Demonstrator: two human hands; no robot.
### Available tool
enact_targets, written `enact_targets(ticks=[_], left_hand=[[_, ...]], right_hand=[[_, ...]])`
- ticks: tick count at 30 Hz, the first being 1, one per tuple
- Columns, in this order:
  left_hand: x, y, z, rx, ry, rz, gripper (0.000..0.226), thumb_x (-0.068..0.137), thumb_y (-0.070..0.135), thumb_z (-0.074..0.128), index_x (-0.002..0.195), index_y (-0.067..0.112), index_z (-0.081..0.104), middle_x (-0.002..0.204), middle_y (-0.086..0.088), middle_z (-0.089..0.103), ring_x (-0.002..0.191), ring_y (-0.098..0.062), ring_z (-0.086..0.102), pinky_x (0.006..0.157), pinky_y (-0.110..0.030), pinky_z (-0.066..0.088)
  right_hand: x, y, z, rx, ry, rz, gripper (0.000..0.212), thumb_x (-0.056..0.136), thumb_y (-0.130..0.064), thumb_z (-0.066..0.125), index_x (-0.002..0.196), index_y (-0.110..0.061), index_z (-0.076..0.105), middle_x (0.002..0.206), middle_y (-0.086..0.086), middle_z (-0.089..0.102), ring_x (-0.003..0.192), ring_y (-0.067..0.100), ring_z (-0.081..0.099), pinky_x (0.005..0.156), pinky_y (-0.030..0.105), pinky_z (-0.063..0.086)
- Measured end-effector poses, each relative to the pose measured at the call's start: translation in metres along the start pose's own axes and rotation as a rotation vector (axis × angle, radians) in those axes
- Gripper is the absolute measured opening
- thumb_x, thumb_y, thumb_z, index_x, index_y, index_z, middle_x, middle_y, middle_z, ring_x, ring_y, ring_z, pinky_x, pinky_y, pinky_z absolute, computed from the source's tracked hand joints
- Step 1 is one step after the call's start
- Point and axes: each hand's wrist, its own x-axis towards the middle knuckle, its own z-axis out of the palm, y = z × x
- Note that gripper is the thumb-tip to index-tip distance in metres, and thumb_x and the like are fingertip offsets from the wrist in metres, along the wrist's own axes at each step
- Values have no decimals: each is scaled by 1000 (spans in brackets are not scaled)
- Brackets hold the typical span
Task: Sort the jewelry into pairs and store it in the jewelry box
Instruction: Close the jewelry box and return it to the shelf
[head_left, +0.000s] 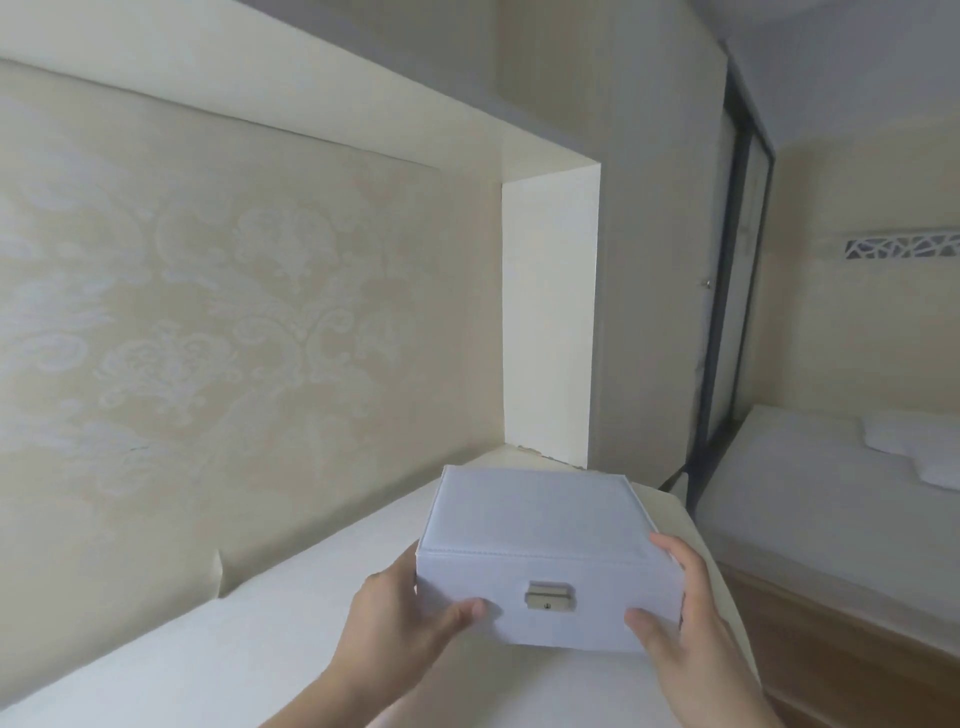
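A white jewelry box (540, 525) with a closed lid and a small metal clasp (549, 595) on its front sits low in the centre of the head view, over a white table surface (218, 644). My left hand (400, 618) grips the box's left side, thumb on the front face. My right hand (685, 623) grips the right side, thumb on the front lower corner and fingers along the side. I cannot tell whether the box rests on the surface or is lifted. No loose jewelry is in view.
A patterned beige wall (208, 312) runs close along the left of the white surface, ending in a white recess (550, 312). To the right stand a dark-framed door (727, 291) and a bed (831, 493) with white pillows, above a wooden floor.
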Motion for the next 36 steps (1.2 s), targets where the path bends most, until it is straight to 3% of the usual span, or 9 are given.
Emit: enact_targets(ticks=[3, 6, 11, 14, 18, 21, 23, 26, 36], left_hand=[[30, 27, 11, 54, 75, 43, 58, 67, 64, 78, 116, 51, 50, 96, 38, 64, 87, 0, 62, 68, -12, 46], [59, 68, 11, 91, 127, 73, 98, 68, 58, 79, 142, 55, 14, 106, 33, 59, 96, -7, 60, 78, -21, 50], [91, 162, -30, 178, 150, 40, 102, 70, 53, 78, 119, 71, -10, 86, 22, 56, 74, -10, 56, 65, -16, 46], [103, 221, -68, 268, 153, 76, 103, 70, 56, 76, 122, 61, -13, 86, 25, 54, 84, -14, 61, 72, -20, 44], [122, 284, -114, 410, 254, 313, 108, 65, 46, 76, 146, 42, 5, 115, 18, 66, 85, -9, 64, 65, -23, 54], [132, 333, -151, 543, 361, 426, 101, 57, 47, 75, 143, 31, 24, 106, 15, 71, 71, -11, 61, 54, -20, 52], [137, 360, -174, 656, 442, 476, 102, 48, 52, 81, 137, 27, 38, 93, 15, 69, 79, -15, 52, 48, -13, 36], [140, 388, -205, 772, 520, 444, 102, 46, 61, 81, 134, 29, 42, 113, 8, 66, 87, -10, 60, 49, -21, 45], [159, 365, -260, 1091, 640, 372, 96, 45, 65, 79, 124, 20, 48, 136, -5, 42, 119, -36, 42, 99, -51, 33]], right_hand=[[31, -1, -22, 83, 79, -72, 77, 74, -7, 78, 112, -59, 35, 125, -9, 51, 105, 8, 54, 74, 10, 43], [70, -22, -53, 120, 216, -150, 84, 63, -4, 85, 106, -62, 43, 122, -20, 51, 105, 14, 53, 78, 2, 40], [122, -99, -113, 311, 236, -202, 80, 40, -54, 89, 111, -45, 53, 110, -21, 63, 94, 1, 62, 78, 10, 48], [150, -145, -152, 377, 233, -212, 70, 45, -29, 84, 106, -49, 57, 107, -17, 65, 89, -5, 64, 75, 9, 50], [183, -209, -211, 406, 178, -226, 89, 31, -54, 92, 111, -38, 57, 104, -23, 65, 91, -7, 63, 70, 9, 53], [212, -250, -244, 401, 147, -301, 76, 47, 0, 89, 107, -31, 56, 97, -31, 65, 88, -9, 64, 67, 9, 53], [228, -272, -258, 421, 95, -357, 76, 50, 6, 80, 112, -29, 56, 102, -19, 68, 91, 3, 67, 69, 21, 59], [245, -308, -253, 540, 7, -359, 69, 61, -1, 76, 117, -34, 55, 102, -8, 68, 95, 15, 67, 74, 42, 60], [315, -365, -157, 699, -375, -243, 76, 52, -35, 93, 118, -37, 54, 107, 1, 70, 107, 35, 63, 89, 56, 51]])
